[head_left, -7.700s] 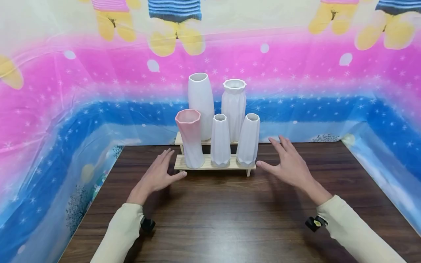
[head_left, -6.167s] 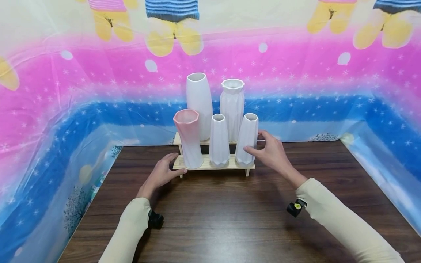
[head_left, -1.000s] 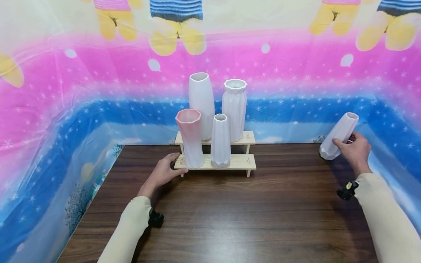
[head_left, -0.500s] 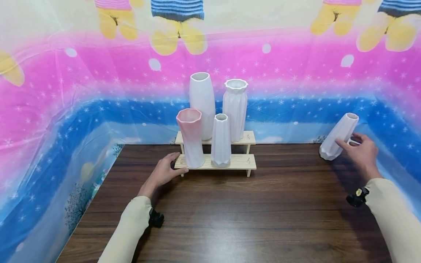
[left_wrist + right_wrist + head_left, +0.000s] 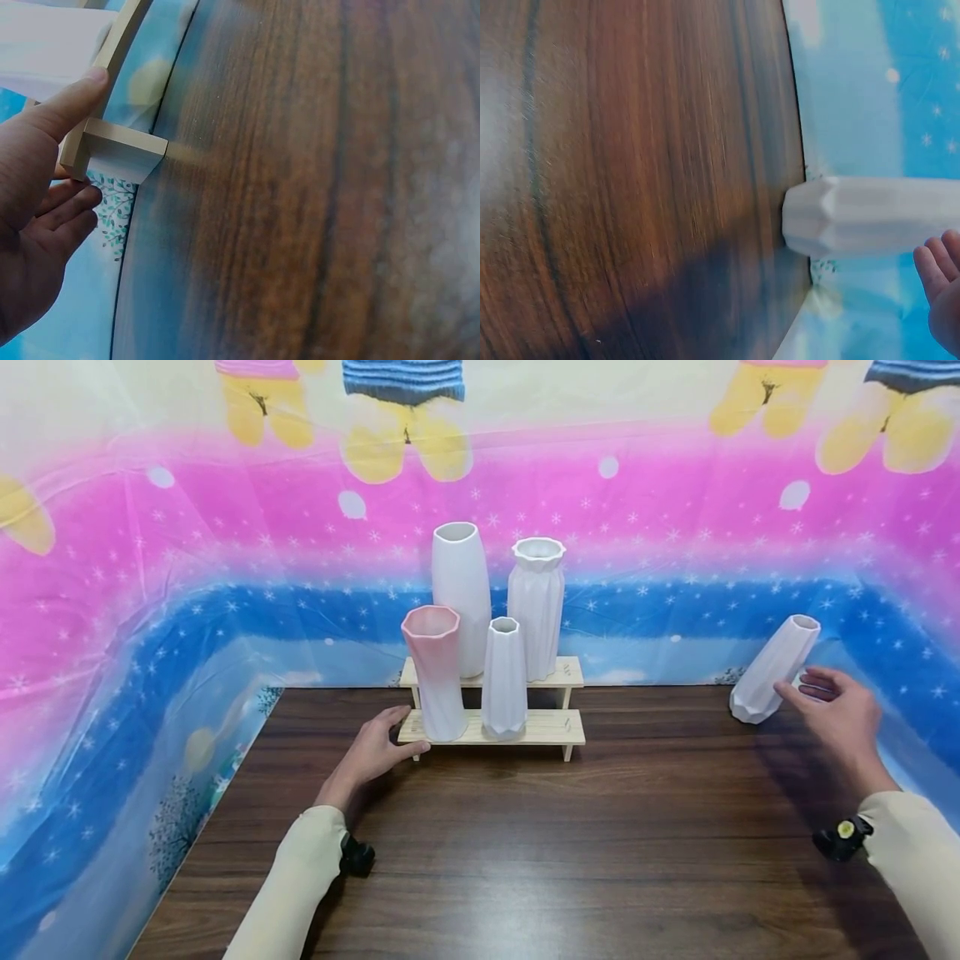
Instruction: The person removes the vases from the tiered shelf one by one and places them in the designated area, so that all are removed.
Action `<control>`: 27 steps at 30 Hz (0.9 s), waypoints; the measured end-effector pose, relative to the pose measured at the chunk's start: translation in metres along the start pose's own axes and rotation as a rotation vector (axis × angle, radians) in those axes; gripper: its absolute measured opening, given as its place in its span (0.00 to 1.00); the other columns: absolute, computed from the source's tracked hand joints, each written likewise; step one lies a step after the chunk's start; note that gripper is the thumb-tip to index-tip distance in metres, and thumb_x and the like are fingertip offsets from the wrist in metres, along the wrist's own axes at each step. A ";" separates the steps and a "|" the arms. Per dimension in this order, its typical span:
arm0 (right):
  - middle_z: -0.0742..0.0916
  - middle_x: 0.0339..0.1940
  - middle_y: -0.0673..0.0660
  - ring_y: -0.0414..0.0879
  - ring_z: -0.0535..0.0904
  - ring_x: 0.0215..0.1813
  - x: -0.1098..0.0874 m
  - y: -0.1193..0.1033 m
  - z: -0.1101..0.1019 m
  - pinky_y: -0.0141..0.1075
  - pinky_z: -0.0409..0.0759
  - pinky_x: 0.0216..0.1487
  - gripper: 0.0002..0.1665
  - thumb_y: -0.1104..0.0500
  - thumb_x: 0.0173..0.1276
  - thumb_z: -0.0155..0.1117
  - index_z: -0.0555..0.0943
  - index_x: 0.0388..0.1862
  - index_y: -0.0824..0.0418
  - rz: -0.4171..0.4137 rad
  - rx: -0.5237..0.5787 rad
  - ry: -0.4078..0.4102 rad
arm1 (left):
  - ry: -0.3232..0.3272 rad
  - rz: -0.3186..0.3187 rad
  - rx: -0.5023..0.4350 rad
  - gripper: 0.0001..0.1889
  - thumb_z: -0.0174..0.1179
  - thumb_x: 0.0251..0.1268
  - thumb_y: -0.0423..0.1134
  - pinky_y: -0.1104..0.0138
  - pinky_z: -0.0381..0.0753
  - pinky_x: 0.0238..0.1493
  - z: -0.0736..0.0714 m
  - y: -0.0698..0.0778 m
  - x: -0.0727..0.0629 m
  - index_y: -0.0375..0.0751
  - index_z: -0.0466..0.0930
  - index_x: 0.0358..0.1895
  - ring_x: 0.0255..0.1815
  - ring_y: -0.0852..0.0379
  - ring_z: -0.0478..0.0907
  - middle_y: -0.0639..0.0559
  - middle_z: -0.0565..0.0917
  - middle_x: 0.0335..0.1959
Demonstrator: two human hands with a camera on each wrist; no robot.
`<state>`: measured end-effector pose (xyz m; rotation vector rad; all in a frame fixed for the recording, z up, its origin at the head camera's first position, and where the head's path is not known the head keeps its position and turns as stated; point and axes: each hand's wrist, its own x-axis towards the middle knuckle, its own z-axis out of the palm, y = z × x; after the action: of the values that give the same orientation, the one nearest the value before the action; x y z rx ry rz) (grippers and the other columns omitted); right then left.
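A white faceted vase (image 5: 771, 672) stands at the table's far right corner; in the right wrist view its lower body (image 5: 870, 217) shows. My right hand (image 5: 840, 714) is just right of it, thumb and fingers spread, holding nothing. The thumb tip is close to the vase; whether it touches I cannot tell. My left hand (image 5: 369, 752) grips the left end of a two-tier wooden stand (image 5: 551, 727), thumb on the lower shelf's front edge and fingers behind. That shelf bears a pink-to-white vase (image 5: 438, 685) and a small white faceted vase (image 5: 505, 685).
On the stand's upper shelf are a tall smooth white vase (image 5: 461, 585) and a white vase with a scalloped rim (image 5: 536, 610). A patterned cloth backdrop (image 5: 660, 543) surrounds the back and sides of the dark wooden table (image 5: 525, 843).
The small right-hand vase went from the lower shelf to the far right corner. My right hand has let go and drawn back rightwards. My left hand came onto the stand and stays there.
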<state>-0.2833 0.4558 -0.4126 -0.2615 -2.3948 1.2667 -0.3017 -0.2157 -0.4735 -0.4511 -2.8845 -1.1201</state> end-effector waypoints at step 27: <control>0.88 0.48 0.40 0.25 0.83 0.47 -0.024 -0.071 0.051 0.16 0.79 0.45 0.35 0.53 0.64 0.78 0.79 0.67 0.65 -0.221 0.092 -0.054 | 0.001 -0.005 0.004 0.47 0.70 0.65 0.56 0.38 0.66 0.71 -0.001 0.003 -0.001 0.34 0.60 0.79 0.79 0.33 0.58 0.32 0.61 0.79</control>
<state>-0.2820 0.3692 -0.3864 0.0640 -2.3264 1.2903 -0.3000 -0.2142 -0.4711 -0.4437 -2.8878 -1.1140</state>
